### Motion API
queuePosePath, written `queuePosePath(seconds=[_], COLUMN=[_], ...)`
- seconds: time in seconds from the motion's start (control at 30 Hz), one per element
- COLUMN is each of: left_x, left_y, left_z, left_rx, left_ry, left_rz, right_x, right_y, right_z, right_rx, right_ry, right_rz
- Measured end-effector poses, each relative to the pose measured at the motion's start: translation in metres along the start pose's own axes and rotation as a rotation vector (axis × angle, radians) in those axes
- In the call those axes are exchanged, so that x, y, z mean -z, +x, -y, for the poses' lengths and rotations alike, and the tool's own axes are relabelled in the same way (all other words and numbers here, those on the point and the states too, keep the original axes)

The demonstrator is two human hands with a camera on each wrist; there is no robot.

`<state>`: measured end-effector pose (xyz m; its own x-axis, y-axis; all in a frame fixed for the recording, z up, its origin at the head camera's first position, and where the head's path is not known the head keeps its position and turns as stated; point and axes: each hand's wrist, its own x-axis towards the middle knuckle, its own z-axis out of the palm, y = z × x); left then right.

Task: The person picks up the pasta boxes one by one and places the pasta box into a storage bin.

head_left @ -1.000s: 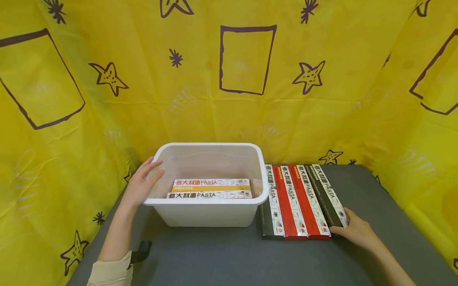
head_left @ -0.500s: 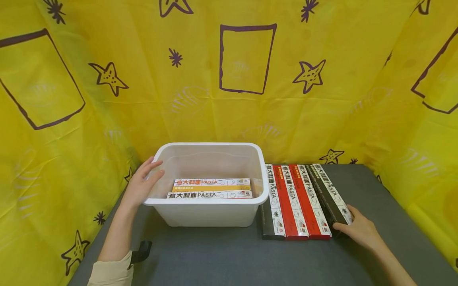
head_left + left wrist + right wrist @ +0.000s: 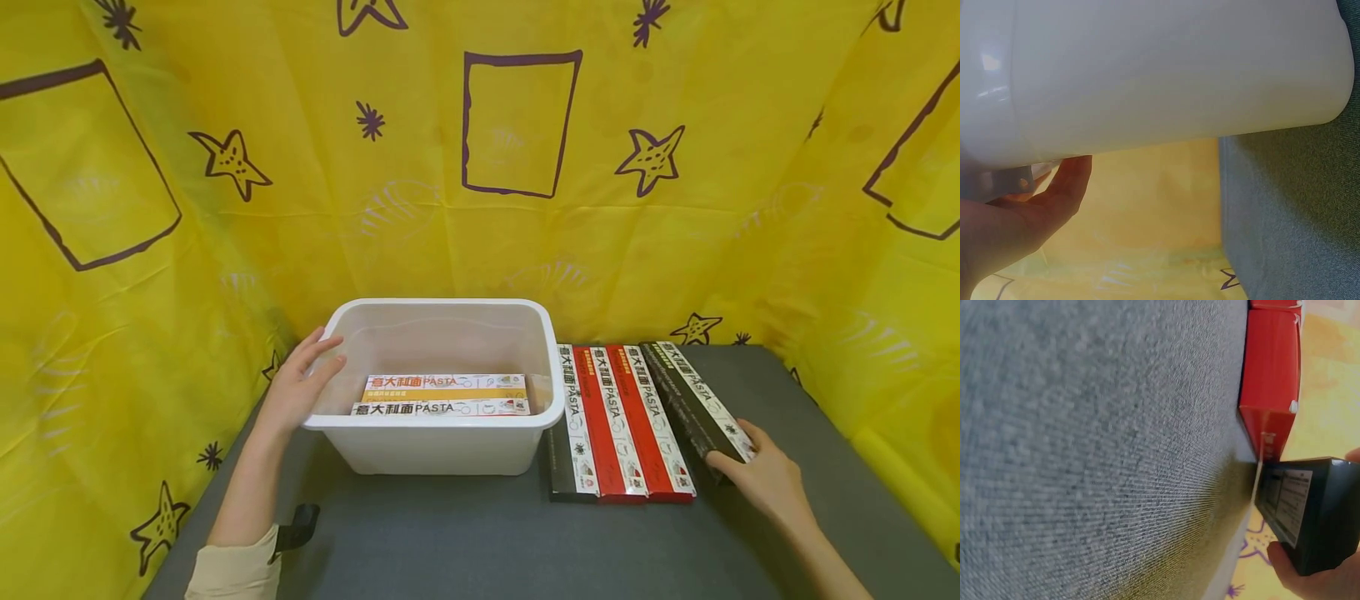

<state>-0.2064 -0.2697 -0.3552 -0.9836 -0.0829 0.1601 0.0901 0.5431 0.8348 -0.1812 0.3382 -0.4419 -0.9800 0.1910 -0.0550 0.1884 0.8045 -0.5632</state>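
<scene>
In the head view my right hand pinches the near end of a black-and-white pasta box, thumb on one side and fingers on the other. That near end is raised off the table and the far end slants down, as the right wrist view shows with the dark box end. My left hand holds the left rim of a white plastic tub, and the left wrist view has its fingers curled at the rim. Inside the tub lie an orange pasta box and another white-faced pasta box.
Between the tub and the held box, a black pasta box and two red pasta boxes lie side by side on the grey table. A yellow patterned cloth encloses the table at the back and sides.
My right hand has lifted the near end of the black pasta box and shifted it to the right, apart from the red boxes. The left hand stays at the tub's rim.
</scene>
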Motion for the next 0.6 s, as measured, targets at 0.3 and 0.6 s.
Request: queuePosePath(seconds=[0.3,0.6], left_x=[0.0,0.0], left_y=[0.002,0.0], left_z=[-0.001,0.0], left_rx=[-0.004,-0.004], left_ry=[0.003,0.004], left_rz=[0.006,0.005], right_x=[0.011,0.02], right_y=[-0.01,-0.013], right_z=[0.011,0.028], right_rx=[0.055,0.081], right_ry=[0.055,0.093], right_rz=[-0.083,-0.096])
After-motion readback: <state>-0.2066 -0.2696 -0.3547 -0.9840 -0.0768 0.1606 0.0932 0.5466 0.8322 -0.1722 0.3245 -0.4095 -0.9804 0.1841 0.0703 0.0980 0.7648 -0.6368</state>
